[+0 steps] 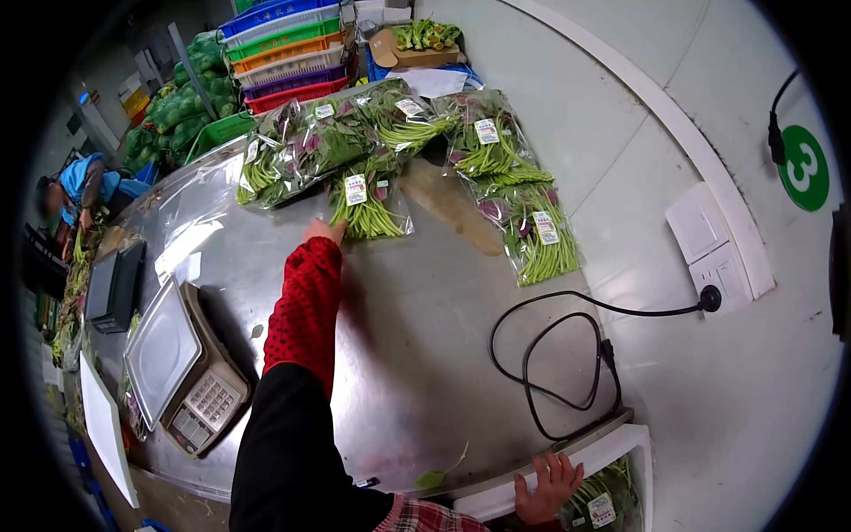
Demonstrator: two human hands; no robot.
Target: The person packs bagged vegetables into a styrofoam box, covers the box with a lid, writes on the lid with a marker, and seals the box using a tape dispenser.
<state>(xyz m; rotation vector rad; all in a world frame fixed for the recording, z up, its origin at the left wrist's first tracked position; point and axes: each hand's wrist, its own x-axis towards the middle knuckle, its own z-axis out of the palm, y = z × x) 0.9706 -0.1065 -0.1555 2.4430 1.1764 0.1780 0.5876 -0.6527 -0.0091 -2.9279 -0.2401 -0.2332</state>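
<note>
My left hand (326, 230), in a red dotted sleeve cuff, reaches across the metal table to a clear bag of leafy greens (368, 199) with green stems and a white label. Its fingers are closed at the bag's lower left corner; the fingertips are partly hidden. Behind this bag and to its right lie several similar bags of greens (532, 226). At the bottom right my right hand (548, 489) has its fingers spread, over the rim of a white crate (640, 443). Inside that crate is another labelled bag of greens (612, 496), close to the right hand.
A weighing scale (191, 372) stands on the table's left side, near a black box (115, 285). A black power cable (523, 355) loops on the right, plugged into a wall socket (714, 275). Stacked coloured crates (288, 53) stand behind; a co-worker (89, 186) bends at far left.
</note>
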